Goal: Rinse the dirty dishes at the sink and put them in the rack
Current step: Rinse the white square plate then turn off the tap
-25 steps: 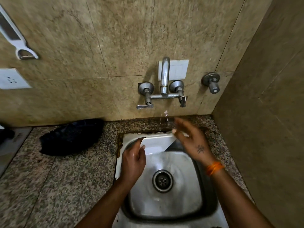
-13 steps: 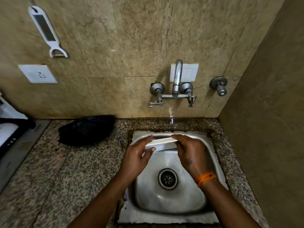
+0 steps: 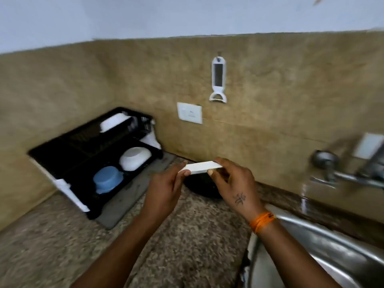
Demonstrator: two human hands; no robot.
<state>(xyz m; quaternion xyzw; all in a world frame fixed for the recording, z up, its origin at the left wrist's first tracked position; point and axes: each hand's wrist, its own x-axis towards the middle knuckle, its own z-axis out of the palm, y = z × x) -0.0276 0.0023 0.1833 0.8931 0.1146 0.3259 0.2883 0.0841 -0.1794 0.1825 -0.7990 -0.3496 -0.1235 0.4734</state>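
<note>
Both hands hold a flat white dish (image 3: 200, 167) edge-on above the granite counter (image 3: 187, 242). My left hand (image 3: 166, 188) grips its left end and my right hand (image 3: 234, 183) grips its right end. A black two-tier dish rack (image 3: 83, 146) stands at the left against the wall, apart from the hands. Its lower tier holds an upturned white bowl (image 3: 135, 157) and an upturned blue bowl (image 3: 107, 179); a white dish (image 3: 113, 121) lies on the upper tier. The steel sink (image 3: 324, 246) is at the lower right, with water running from the tap (image 3: 353, 173).
A black item (image 3: 204, 187) lies on the counter under the held dish, mostly hidden by the hands. A grey mat (image 3: 124, 200) sits under the rack. A white peeler (image 3: 217, 79) hangs on the tiled wall above a white socket plate (image 3: 189, 112).
The view has swung left from the sink to the rack. Both hands have carried the white dish out of the sink and leftward over the counter.
</note>
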